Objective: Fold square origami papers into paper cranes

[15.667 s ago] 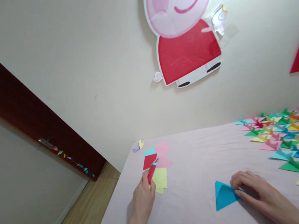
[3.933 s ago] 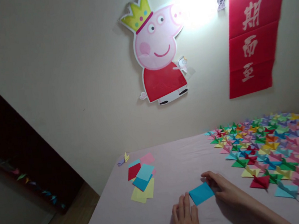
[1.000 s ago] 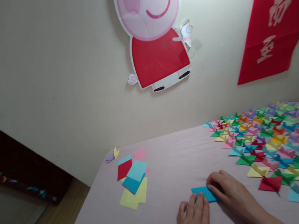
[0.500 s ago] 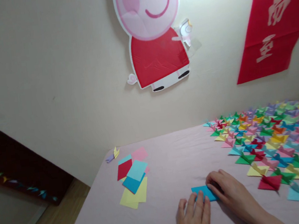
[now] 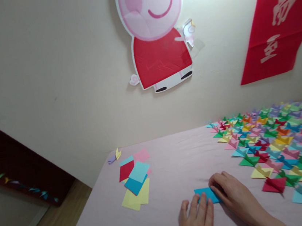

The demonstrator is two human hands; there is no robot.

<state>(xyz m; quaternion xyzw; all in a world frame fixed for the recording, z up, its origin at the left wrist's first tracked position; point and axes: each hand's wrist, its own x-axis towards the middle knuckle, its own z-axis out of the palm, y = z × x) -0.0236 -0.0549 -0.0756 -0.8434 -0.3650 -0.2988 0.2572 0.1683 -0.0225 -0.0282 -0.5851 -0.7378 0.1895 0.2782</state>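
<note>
A blue sheet of paper [image 5: 207, 194], folded into a narrow rectangle, lies on the pink-covered table [image 5: 173, 183] at the bottom middle of the head view. My left hand [image 5: 197, 218] rests flat with its fingers apart, fingertips on the paper's near left part. At the right end of the paper is my right hand [image 5: 236, 196], fingers curled together with thumb and index finger on that edge. Its grip partly hides the right end. To the right of my hands stand many folded paper cranes [image 5: 274, 185] in rows, in several colours.
Loose coloured paper sheets [image 5: 137, 179] lie on the left of the table, with two small folded pieces [image 5: 115, 156] at its far left corner. Behind the table is a wall with a pig cutout [image 5: 162, 60] and a red banner [image 5: 273, 32]. Wooden floor [image 5: 53, 216] shows at left.
The whole view has shifted very slightly. Both hands and the blue paper stay in nearly the same place.
</note>
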